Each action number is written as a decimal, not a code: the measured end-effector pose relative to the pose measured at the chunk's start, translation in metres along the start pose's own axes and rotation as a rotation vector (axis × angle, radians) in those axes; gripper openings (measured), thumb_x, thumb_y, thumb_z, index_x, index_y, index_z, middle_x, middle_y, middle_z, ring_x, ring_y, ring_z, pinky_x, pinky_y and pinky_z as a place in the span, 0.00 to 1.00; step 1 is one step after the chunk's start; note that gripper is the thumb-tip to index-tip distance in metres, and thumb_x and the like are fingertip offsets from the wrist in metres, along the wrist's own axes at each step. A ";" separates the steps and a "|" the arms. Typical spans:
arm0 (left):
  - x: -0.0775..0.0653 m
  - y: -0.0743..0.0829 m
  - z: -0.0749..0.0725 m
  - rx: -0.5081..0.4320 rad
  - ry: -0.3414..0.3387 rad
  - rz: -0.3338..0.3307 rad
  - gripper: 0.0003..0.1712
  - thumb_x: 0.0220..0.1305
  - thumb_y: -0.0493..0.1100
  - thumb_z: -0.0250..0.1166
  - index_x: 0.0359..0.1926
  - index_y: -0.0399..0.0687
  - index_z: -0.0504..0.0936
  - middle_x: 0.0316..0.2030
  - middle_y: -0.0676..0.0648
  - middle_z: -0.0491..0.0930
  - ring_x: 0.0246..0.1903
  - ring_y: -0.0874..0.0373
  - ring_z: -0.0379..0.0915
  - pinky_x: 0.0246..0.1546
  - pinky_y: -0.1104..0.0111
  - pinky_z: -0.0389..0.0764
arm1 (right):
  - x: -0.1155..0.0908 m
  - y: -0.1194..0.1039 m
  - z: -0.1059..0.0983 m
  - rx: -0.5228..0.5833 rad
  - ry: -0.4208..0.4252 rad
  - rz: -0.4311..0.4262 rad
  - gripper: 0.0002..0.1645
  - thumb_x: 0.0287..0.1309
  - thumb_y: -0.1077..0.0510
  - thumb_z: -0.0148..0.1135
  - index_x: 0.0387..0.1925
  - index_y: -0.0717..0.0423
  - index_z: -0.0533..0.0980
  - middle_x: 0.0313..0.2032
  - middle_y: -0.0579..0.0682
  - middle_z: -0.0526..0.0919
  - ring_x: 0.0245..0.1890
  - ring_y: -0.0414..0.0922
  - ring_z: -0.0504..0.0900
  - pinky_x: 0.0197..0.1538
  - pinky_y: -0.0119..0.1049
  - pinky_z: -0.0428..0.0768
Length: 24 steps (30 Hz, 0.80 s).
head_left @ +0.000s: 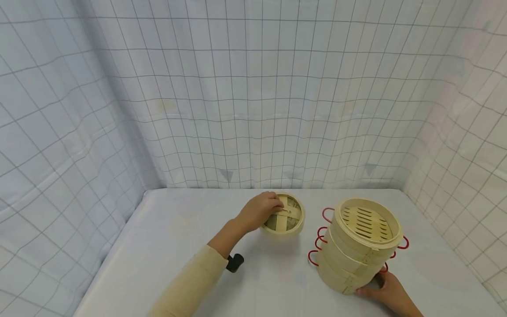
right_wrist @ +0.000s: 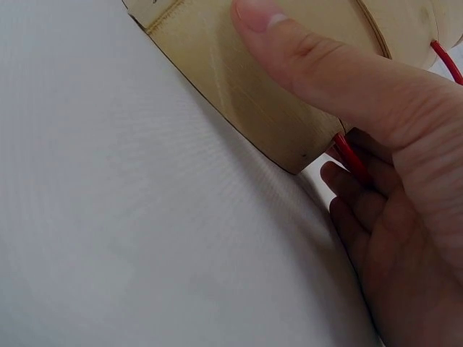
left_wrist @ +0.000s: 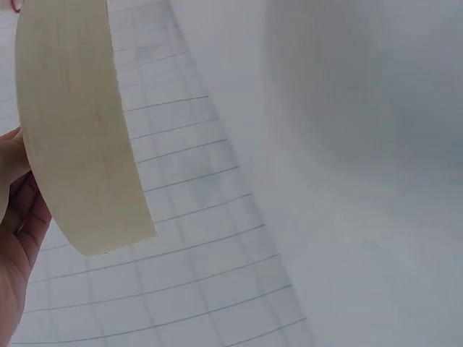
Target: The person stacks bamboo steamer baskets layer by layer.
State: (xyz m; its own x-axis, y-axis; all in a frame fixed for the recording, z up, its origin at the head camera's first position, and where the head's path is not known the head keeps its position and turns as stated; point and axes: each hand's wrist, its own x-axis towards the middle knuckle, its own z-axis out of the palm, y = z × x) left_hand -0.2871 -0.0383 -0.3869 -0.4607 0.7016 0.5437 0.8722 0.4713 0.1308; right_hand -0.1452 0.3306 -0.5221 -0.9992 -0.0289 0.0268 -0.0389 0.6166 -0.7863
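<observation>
My left hand [head_left: 258,211] holds a round bamboo steamer lid [head_left: 292,214] by the strip across its top, above the table. Its pale side wall fills the upper left of the left wrist view, with fingers at the edge. To the right stands a stack of bamboo steamer baskets [head_left: 348,264], its slatted top tier uncovered and red loop handles at both sides. Low on the near right side, my right hand [head_left: 390,294] grips the stack. In the right wrist view the thumb [right_wrist: 304,61] lies along the bottom basket's wall, fingers curled by a red handle [right_wrist: 351,160].
The white table [head_left: 174,229] carries the stack on its right side. White cloth walls with a dark grid [head_left: 253,110] enclose its back and both sides. A black device [head_left: 235,263] is on my left wrist.
</observation>
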 end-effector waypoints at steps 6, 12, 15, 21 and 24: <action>0.041 0.005 -0.035 0.015 0.045 0.009 0.06 0.60 0.39 0.62 0.36 0.43 0.83 0.34 0.50 0.78 0.38 0.58 0.73 0.42 0.74 0.74 | 0.000 0.000 0.001 -0.059 0.011 -0.012 0.36 0.37 0.51 0.76 0.50 0.59 0.74 0.50 0.51 0.77 0.51 0.31 0.68 0.50 0.28 0.68; 0.074 0.020 -0.058 -0.013 0.059 -0.023 0.07 0.62 0.40 0.60 0.38 0.43 0.83 0.34 0.51 0.77 0.38 0.60 0.73 0.42 0.76 0.73 | 0.001 -0.001 0.000 -0.044 0.006 -0.007 0.37 0.37 0.52 0.76 0.51 0.62 0.73 0.51 0.52 0.77 0.52 0.33 0.68 0.51 0.28 0.68; 0.090 0.030 -0.065 0.002 0.060 -0.017 0.08 0.63 0.40 0.60 0.38 0.44 0.83 0.35 0.51 0.77 0.38 0.60 0.72 0.43 0.76 0.72 | 0.002 -0.001 0.000 -0.071 0.007 -0.001 0.38 0.38 0.51 0.76 0.51 0.63 0.72 0.50 0.52 0.77 0.52 0.38 0.69 0.51 0.32 0.69; 0.119 0.058 -0.068 0.016 0.056 0.040 0.09 0.63 0.41 0.59 0.40 0.45 0.83 0.36 0.50 0.77 0.38 0.60 0.72 0.42 0.77 0.71 | 0.001 0.001 0.000 -0.075 0.022 -0.009 0.39 0.37 0.51 0.76 0.51 0.64 0.72 0.51 0.54 0.76 0.53 0.39 0.69 0.51 0.29 0.68; 0.127 0.072 -0.062 -0.010 0.056 0.063 0.09 0.64 0.41 0.59 0.41 0.45 0.83 0.36 0.50 0.77 0.38 0.61 0.72 0.41 0.79 0.70 | -0.001 0.001 0.001 -0.034 0.028 -0.021 0.38 0.37 0.53 0.76 0.51 0.63 0.72 0.51 0.54 0.76 0.52 0.32 0.67 0.50 0.24 0.66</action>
State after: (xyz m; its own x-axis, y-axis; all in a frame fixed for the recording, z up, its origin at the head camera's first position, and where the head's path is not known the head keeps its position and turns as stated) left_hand -0.2727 0.0519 -0.2571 -0.3954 0.6983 0.5967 0.9007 0.4221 0.1029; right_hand -0.1442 0.3310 -0.5237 -0.9980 -0.0201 0.0605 -0.0592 0.6424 -0.7641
